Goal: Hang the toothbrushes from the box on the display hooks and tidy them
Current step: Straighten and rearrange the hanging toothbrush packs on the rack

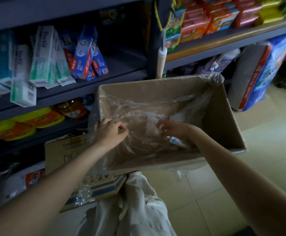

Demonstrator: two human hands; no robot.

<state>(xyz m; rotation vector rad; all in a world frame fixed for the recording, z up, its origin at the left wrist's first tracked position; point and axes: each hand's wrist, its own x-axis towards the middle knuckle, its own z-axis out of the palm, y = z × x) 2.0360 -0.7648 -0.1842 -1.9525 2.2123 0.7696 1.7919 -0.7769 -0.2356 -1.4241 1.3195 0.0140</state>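
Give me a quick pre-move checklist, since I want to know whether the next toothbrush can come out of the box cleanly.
1. Box open at the top: ok.
2. Left hand steadying the near left wall: ok, it grips the plastic liner there.
3. Right hand inside the box: ok, low in the liner.
4. Right hand holding a toothbrush: cannot tell; a small blue and white pack shows beneath it, grip unclear.
5. Liner clear of the pack: not ok, crumpled film covers the bottom.
6. Display hooks in reach: cannot tell, none in view.
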